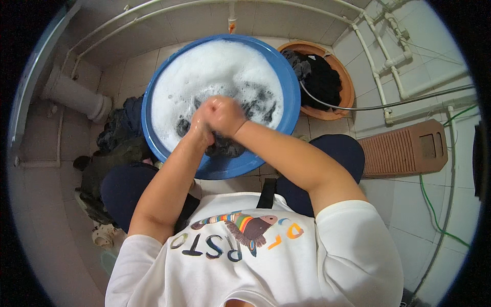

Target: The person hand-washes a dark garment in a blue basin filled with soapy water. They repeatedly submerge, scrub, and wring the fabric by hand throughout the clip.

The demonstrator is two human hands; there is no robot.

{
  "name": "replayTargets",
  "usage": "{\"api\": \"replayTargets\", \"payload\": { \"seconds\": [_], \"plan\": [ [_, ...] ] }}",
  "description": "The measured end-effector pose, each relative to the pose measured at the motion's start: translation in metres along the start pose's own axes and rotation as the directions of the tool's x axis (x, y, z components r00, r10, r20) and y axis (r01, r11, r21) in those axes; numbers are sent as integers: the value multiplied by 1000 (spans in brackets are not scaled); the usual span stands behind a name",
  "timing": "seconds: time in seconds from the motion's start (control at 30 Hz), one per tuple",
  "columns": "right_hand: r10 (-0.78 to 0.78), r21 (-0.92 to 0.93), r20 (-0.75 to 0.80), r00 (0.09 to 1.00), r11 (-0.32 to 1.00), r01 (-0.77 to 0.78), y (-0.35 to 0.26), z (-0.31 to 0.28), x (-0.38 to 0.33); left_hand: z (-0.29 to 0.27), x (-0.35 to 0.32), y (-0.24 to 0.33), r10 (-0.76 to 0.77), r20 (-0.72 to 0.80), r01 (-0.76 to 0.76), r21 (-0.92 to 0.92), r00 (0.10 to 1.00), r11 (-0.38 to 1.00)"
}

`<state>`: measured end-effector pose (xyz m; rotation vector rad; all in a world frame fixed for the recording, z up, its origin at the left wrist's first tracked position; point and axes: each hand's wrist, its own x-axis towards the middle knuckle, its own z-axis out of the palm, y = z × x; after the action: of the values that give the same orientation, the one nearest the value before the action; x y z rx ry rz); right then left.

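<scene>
A large blue basin (293, 97) full of white suds (209, 66) stands on the floor in front of me. My left hand (200, 126) and my right hand (225, 113) are pressed together, wet, over its near half. Both are closed, with a dark wet garment (225, 147) bunched in and under them. The right hand is slightly blurred, and the cloth inside the fists is mostly hidden. More dark fabric (258, 105) breaks through the foam beside the right hand.
An orange-brown basin (348, 84) with dark clothes (325, 79) stands at the far right, a thin hose (378, 106) crossing it. A brown washboard (401, 148) leans at the right. Dark clothes (120, 128) lie left of the blue basin. White pipes (169, 10) line the walls.
</scene>
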<state>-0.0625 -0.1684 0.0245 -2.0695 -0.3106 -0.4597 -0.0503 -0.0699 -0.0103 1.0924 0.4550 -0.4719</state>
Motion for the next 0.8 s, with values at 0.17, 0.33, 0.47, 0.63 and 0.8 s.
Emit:
{"api": "replayTargets", "payload": {
  "seconds": [0.17,0.33,0.47,0.63,0.8],
  "plan": [
    [349,-192,73,934,924,-330,45,-49,42,25,-50,57,-244,365,-26,600,898,800],
    [279,233,398,874,891,-390,45,-54,53,3,-37,85,211,556,-486,410,804,772],
    [184,-175,709,681,981,-83,85,-44,29,4,-48,104,403,514,-185,-423,757,887],
    [83,-85,596,799,996,-41,115,-16,10,0,-30,81,163,186,2,-665,969,747],
    [279,334,539,794,795,-507,118,-11,17,0,-14,66,56,32,-27,-568,998,822]
  ]
}}
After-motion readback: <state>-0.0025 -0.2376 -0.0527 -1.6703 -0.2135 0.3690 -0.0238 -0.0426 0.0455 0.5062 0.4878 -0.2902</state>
